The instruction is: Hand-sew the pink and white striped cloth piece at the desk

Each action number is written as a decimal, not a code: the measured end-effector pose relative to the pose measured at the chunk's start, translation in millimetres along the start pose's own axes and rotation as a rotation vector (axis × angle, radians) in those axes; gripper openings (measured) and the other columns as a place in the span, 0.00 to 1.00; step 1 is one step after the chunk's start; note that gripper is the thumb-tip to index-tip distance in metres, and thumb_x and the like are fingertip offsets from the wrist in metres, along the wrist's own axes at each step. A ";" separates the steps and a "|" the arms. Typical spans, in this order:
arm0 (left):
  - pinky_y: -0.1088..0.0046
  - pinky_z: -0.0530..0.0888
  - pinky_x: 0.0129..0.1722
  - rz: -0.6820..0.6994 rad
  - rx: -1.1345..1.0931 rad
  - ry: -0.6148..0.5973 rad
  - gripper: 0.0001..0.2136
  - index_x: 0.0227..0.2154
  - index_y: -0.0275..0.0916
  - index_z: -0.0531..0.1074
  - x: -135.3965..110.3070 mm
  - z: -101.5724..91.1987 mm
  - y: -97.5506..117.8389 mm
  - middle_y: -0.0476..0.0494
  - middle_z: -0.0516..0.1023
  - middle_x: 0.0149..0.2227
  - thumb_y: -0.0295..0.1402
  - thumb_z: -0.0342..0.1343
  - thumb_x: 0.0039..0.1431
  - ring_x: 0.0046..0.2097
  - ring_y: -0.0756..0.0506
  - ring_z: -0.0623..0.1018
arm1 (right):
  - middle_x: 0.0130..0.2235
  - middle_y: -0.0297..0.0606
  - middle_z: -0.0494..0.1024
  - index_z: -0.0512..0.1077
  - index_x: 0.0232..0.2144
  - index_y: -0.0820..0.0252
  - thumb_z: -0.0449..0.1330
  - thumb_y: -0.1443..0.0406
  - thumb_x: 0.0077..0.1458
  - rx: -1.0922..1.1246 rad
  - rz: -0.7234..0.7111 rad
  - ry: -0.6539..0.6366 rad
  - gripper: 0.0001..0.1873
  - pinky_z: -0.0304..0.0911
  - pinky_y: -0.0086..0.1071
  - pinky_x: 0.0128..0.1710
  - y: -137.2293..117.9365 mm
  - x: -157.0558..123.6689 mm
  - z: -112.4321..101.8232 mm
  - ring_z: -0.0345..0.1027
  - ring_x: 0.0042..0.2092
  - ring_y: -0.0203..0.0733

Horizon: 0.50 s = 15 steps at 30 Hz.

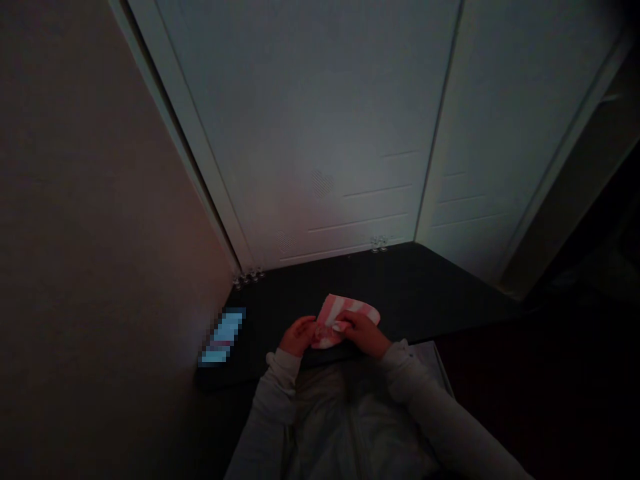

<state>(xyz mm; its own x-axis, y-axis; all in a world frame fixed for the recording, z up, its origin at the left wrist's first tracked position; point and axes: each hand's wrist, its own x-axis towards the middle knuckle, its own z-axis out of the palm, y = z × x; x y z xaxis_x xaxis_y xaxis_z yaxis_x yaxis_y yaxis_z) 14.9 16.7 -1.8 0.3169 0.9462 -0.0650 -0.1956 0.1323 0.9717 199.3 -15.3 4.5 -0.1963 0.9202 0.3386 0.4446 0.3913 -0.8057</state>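
A small pink-and-white striped cloth (pixel 345 313) lies folded on a dark tabletop (pixel 425 293) close to my body. My left hand (pixel 297 335) grips its left edge with curled fingers. My right hand (pixel 361 331) rests on the cloth's lower right part, fingers pinched on the fabric. Both arms are in light grey sleeves. The scene is very dim.
A blurred bright blue rectangle (pixel 223 337) lies on the table's left side by the beige wall (pixel 100 233). White panelled doors (pixel 325 133) stand right behind the table. A pale object (pixel 433 360) shows at the table's front edge by my right sleeve.
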 end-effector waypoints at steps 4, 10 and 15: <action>0.77 0.66 0.17 -0.082 0.114 0.001 0.21 0.30 0.34 0.64 1.6 4.3 0.0 0.50 0.70 0.16 0.47 0.54 0.38 0.17 0.51 0.70 | 0.26 0.33 0.68 0.66 0.27 0.63 0.51 0.64 0.47 0.000 -0.008 0.017 0.07 0.53 0.26 0.28 -1.2 -0.2 -0.4 0.60 0.29 0.34; 0.79 0.60 0.11 -0.110 0.263 -0.060 0.20 0.27 0.36 0.62 -0.2 10.1 2.9 0.54 0.65 0.11 0.49 0.52 0.38 0.12 0.53 0.66 | 0.27 0.34 0.69 0.66 0.27 0.63 0.52 0.65 0.45 0.016 -0.002 0.021 0.06 0.54 0.27 0.29 -0.9 1.1 -0.1 0.60 0.29 0.34; 0.78 0.63 0.14 -0.065 0.208 -0.058 0.23 0.31 0.34 0.62 2.0 5.6 -1.1 0.54 0.66 0.13 0.46 0.55 0.36 0.15 0.52 0.67 | 0.27 0.34 0.69 0.66 0.27 0.63 0.52 0.66 0.45 0.008 -0.009 0.017 0.06 0.54 0.27 0.29 0.8 1.0 -0.3 0.60 0.29 0.34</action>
<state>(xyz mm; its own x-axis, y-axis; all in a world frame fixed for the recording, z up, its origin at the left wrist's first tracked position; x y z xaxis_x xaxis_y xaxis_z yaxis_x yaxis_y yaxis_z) 20.9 16.8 -1.7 0.3769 0.9182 -0.1214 0.0206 0.1228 0.9922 199.7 -14.1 4.4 -0.1855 0.9168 0.3537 0.4356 0.3994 -0.8067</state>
